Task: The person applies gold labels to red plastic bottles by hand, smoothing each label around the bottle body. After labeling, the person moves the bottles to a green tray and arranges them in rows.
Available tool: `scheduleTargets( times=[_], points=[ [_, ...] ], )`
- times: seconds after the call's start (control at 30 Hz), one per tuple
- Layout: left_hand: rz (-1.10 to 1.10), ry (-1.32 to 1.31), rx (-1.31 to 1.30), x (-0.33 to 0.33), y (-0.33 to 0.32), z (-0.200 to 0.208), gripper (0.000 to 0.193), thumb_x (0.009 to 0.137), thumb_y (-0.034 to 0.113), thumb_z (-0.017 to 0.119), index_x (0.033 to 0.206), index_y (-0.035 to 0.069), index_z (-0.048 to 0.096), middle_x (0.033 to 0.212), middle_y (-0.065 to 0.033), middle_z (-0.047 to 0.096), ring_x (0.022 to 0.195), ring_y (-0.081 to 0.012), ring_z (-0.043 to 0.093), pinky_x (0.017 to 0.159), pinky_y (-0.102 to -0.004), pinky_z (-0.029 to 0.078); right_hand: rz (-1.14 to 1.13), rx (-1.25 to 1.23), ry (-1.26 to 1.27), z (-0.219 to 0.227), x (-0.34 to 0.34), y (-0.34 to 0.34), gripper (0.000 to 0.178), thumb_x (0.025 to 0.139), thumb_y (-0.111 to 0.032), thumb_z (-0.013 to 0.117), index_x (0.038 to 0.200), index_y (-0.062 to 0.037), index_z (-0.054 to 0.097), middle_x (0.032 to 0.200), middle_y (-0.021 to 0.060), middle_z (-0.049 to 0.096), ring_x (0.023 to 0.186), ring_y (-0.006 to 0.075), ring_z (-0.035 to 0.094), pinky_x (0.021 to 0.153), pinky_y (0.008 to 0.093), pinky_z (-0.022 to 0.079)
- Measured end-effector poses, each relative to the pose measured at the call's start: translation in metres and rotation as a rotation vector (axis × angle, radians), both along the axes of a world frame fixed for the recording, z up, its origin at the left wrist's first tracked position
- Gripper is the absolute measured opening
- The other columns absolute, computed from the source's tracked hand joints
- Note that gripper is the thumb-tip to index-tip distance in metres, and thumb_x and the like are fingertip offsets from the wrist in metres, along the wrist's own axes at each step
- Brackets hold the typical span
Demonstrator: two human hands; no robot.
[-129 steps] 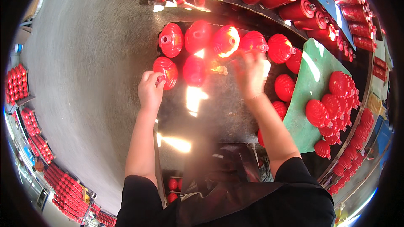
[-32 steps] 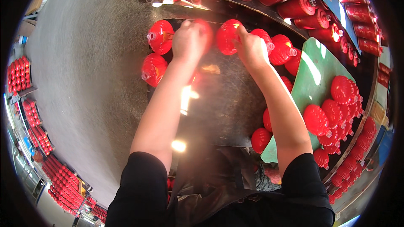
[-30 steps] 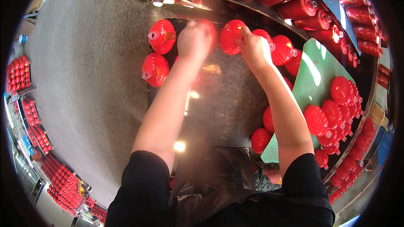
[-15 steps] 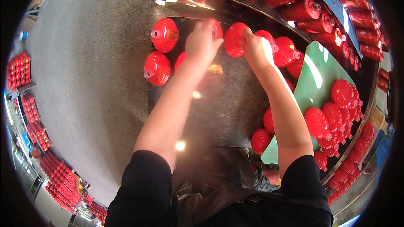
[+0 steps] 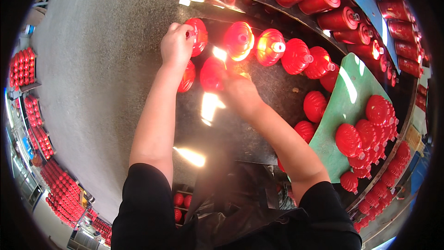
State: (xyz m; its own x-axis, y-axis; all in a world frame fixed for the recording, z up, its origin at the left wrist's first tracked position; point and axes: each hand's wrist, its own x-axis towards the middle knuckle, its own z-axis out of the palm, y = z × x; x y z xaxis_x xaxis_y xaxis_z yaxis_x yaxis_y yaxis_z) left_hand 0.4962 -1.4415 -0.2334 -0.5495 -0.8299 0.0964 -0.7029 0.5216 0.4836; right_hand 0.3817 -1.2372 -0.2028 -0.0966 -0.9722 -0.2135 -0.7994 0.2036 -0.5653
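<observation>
Red ribbed plastic bottles with short clear necks stand and lie on a dark worktop (image 5: pixel 273 97). At its far left, my left hand (image 5: pixel 175 44) is closed on the neck of a red bottle (image 5: pixel 199 36). Below that, another bottle (image 5: pixel 187 78) is partly behind my left forearm. My right hand (image 5: pixel 239 91) is smeared by motion at the side of a red bottle (image 5: pixel 212 73); its fingers cannot be made out. Beyond it, a bottle in bright sunlight (image 5: pixel 238 40) and a second one (image 5: pixel 270 47) begin a row running right.
A green board (image 5: pixel 323 146) on the right holds a heap of red bottles (image 5: pixel 367 132). Larger red cylinders (image 5: pixel 319 1) line a shelf along the far edge. A blue strip (image 5: pixel 365 2) lies beyond them. Grey floor (image 5: pixel 101 78) spreads left, with racks of red bottles (image 5: pixel 64 194) farther off.
My left hand has left the sunlit bottle and moved left to the bottle at the far left. My right hand has let go of its bottle in the row and come nearer and left.
</observation>
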Motion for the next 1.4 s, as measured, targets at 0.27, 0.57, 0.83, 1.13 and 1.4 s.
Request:
scheduleTargets(
  times=[0.27,0.57,0.83,1.13,1.4],
  points=[
    [0.024,-0.009,0.009,-0.036,0.021,-0.003,0.016,0.078,0.015,0.081,0.093,0.011,0.077,0.095,-0.0116,0.069,0.085,-0.0341,0.07,0.077,-0.0441,0.058,0.158,0.146,0.186,-0.031,0.031,-0.017,0.022,0.093,-0.025,0.062,0.107,-0.0079,0.06,0.082,0.0122,0.069,0.074,0.0308,0.071,0.063,0.0451,0.056],
    [-0.016,0.053,0.033,-0.032,0.027,-0.008,0.018,0.08,0.014,0.081,0.096,0.009,0.075,0.099,-0.0094,0.067,0.087,-0.0322,0.07,0.078,-0.0426,0.058,-0.072,0.044,-0.017,-0.021,0.02,0.03,0.011,0.082,-0.01,0.064,0.093,-0.0105,0.063,0.073,0.0149,0.065,0.067,0.0356,0.067,0.061,0.048,0.053],
    [-0.072,0.023,0.097,-0.036,0.027,-0.003,0.022,0.081,0.013,0.081,0.102,0.01,0.075,0.106,-0.0083,0.068,0.091,-0.0315,0.071,0.081,-0.0426,0.058,-0.112,-0.001,0.044,-0.023,0.02,0.036,0.009,0.085,-0.012,0.064,0.093,-0.0089,0.063,0.074,0.0167,0.065,0.064,0.0371,0.066,0.057,0.0486,0.052],
    [-0.018,-0.069,-0.183,0.024,0.049,0.033,0.047,0.084,0.027,0.082,0.124,0.008,0.07,0.124,-0.0141,0.065,0.115,-0.0355,0.061,0.102,-0.0465,0.048,-0.262,-0.283,0.123,-0.012,-0.019,0.028,0.035,0.083,-0.018,0.075,0.114,-0.0067,0.063,0.079,0.0158,0.067,0.068,0.0353,0.069,0.059,0.0464,0.055],
    [0.023,-0.128,0.04,0.1,0.084,0.025,0.045,0.077,0.014,0.086,0.119,0.008,0.071,0.12,-0.0145,0.066,0.108,-0.0361,0.064,0.095,-0.0453,0.052,-0.191,-0.095,0.207,-0.037,-0.092,-0.06,0.041,0.085,-0.024,0.077,0.115,-0.001,0.059,0.084,0.0244,0.069,0.081,0.0433,0.069,0.068,0.053,0.054]
  ],
)
